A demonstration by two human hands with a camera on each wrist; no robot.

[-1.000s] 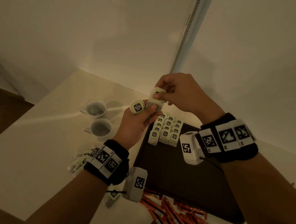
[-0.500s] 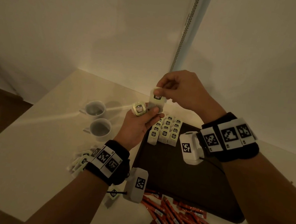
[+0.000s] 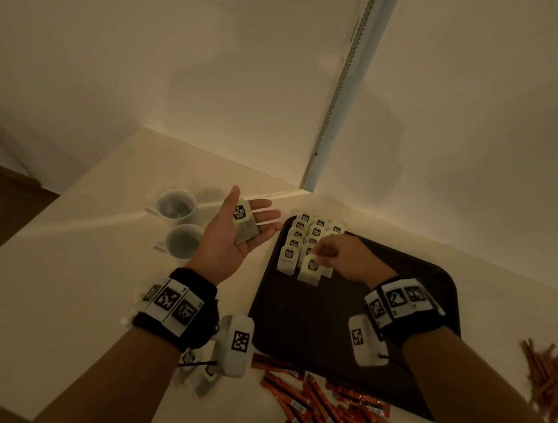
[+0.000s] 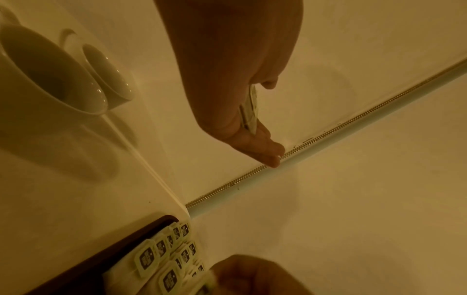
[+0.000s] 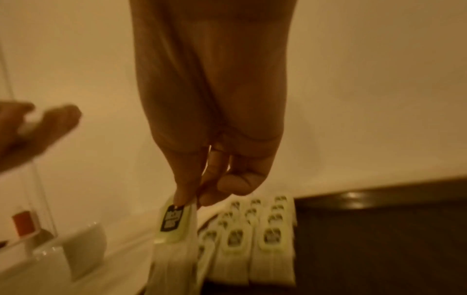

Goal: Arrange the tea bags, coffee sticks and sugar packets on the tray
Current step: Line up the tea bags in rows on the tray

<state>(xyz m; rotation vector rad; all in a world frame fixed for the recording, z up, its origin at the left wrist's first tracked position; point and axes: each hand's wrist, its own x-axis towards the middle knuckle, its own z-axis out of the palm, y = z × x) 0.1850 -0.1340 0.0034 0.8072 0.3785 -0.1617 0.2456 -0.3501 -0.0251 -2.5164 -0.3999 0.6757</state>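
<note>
Pinching 1 pale paper tea bag (image 3: 313,268) over the dark brown plastic tray (image 3: 345,321), the right hand (image 3: 341,257) is lowering — the left hand (image 3: 233,241) is lying flat-palmed, carrying another tea bag (image 3: 243,223).

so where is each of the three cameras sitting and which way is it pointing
Head: worn high, looking down at the dark tray and table; both forearms, left hand, right hand show.
Left wrist: looks along the open left palm carrying a tea bag toward the wall.
Right wrist: looks down past the fingers pinching a tea bag over the tray.
Shared: all three see the tea bag rows and white cups.
</note>
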